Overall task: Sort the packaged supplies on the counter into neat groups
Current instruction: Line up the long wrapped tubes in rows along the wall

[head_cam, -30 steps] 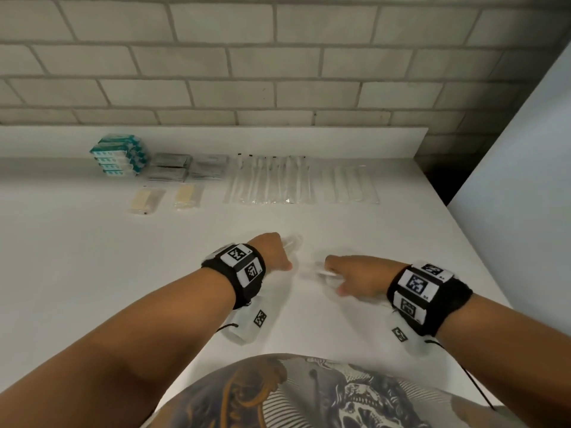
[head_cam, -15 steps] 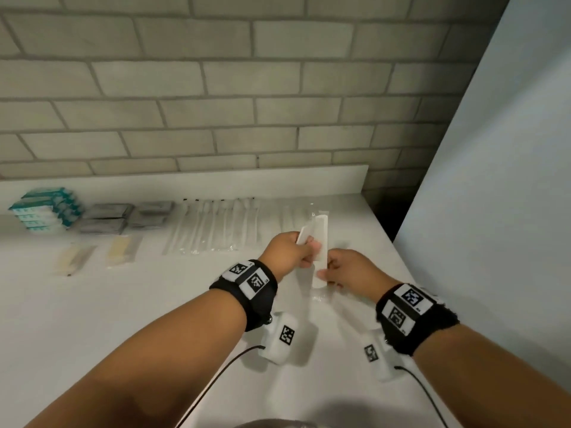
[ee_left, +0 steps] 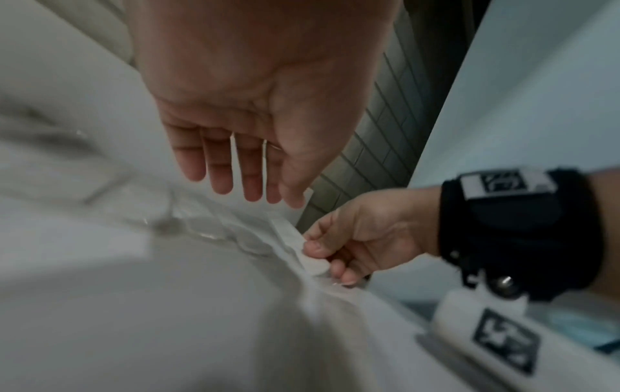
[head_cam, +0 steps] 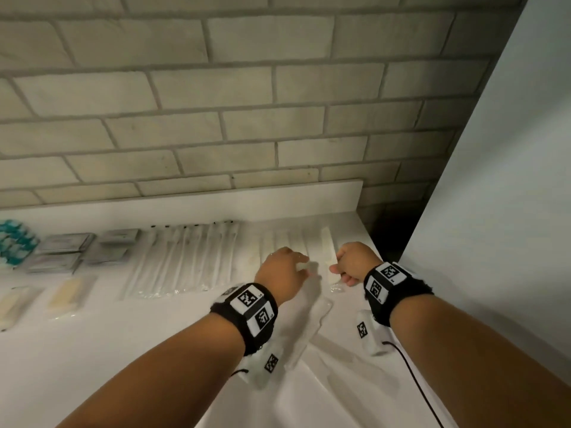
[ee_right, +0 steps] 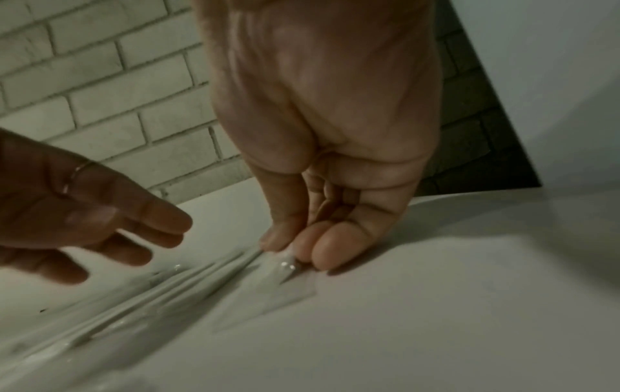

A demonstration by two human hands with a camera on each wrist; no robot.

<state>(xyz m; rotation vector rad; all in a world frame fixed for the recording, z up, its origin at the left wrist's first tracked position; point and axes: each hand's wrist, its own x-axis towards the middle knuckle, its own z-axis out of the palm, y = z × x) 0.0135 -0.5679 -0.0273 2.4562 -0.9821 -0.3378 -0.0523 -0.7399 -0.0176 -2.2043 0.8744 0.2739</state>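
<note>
Head view showed the flat packet [head_cam: 328,254], lifted before, laid in its worktop [head_cam: 123,335] row; right hand [head_cam: 353,262] pinched it, left hand [head_cam: 282,270] spread free.

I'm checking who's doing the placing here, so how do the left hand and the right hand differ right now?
The left hand has its fingers straight and spread and holds nothing, while the right hand has curled fingers pinching the near end of a clear packet. The left hand hovers over the packet row; the right hand's fingertips are down at the counter. Both wear black wristbands with markers.
</note>
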